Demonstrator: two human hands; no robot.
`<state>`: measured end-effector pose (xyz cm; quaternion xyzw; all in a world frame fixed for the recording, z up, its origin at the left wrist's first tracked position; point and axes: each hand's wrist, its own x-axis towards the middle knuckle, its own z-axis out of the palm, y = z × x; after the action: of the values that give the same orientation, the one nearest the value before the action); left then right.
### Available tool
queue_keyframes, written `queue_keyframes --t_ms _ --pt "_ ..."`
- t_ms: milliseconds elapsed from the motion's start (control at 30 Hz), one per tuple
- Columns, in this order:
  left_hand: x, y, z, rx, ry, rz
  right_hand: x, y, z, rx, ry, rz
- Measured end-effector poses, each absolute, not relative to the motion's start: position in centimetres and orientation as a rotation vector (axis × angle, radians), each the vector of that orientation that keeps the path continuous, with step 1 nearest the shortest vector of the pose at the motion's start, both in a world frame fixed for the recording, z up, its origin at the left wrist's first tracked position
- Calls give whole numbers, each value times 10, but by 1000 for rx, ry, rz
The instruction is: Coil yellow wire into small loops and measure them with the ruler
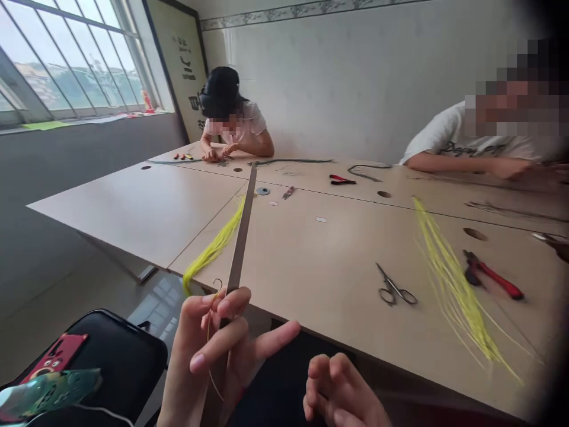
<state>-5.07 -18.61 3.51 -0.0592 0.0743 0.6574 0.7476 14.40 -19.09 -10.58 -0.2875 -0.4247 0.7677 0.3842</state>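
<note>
My left hand (222,338) is raised at the table's front edge. Its thumb and fingertip pinch a small fish hook (217,284), whose bend points up. Thin line (216,385) hangs from the pinch past the palm. A long, flat grey-brown strip (243,237) runs from the table down behind those fingers; whether the hand grips it too I cannot tell. To the right, lower down, is my right hand (342,391), fingers loosely curled and thumb apart, nothing visible in it. Beyond the left hand, a bundle of yellow strands (217,243) droops over the edge.
Scissors (393,287), another yellow bundle (462,290) and red-handled pliers (493,276) lie on the right. Farther back are thread snips (288,193), a round disc (263,191) and more pliers (342,179). Two people sit across the table. A black chair (120,338) holds a red case.
</note>
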Motion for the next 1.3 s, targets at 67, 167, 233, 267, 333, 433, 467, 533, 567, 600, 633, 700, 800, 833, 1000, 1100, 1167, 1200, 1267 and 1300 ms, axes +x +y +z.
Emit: queue_keyframes --t_ms 67,167,233,267,333,433,467,533,567,600,633,700,800,833,1000,1100,1167,1200,1267,1300 --pt "-27 -181 38 -200 157 1367 150 -195 -77 -608 -1107 1574" --pt "1 -174 40 -176 286 1293 144 -190 -36 -668 -1154 1167" --pt "14 -171 39 -129 366 1219 138 -185 -19 -734 -1047 1121" --pt "20 -169 38 -109 389 1188 136 -183 -14 -764 -992 1137" --pt "29 -168 37 -67 420 1160 137 -179 -11 -805 -910 1208" --pt "39 -169 38 47 503 1151 151 -170 -16 -837 -877 1240" --pt "41 -169 39 89 538 1145 159 -166 -19 -841 -871 1224" --pt "43 -168 39 195 611 1135 178 -155 -24 -848 -845 1169" --pt "43 -166 39 277 654 1137 187 -149 -25 -854 -834 1144" --pt "44 -162 38 389 704 1142 196 -143 -25 -861 -839 1130" --pt "44 -157 36 548 777 1152 204 -137 -24 -869 -863 1129" --pt "48 -142 33 925 928 1160 217 -125 -16 -871 -963 1168" --pt "58 -115 35 1313 1076 1099 228 -105 7 -835 -1175 1284" --pt "62 -106 38 1368 1090 1074 230 -97 17 -823 -1241 1312" --pt "81 -69 69 1681 1029 986 228 -55 69 -814 -1408 1259" --pt "84 -53 96 1869 957 987 228 -34 100 -755 -1369 1116" --pt "80 -43 113 1930 953 1043 232 -25 118 -686 -1273 981" --pt "76 -38 120 1936 958 1099 235 -22 126 -647 -1221 915" --pt "67 -27 130 1906 930 1260 241 -19 137 -553 -1127 805" --pt "62 -22 132 1870 908 1344 243 -19 140 -503 -1091 768"
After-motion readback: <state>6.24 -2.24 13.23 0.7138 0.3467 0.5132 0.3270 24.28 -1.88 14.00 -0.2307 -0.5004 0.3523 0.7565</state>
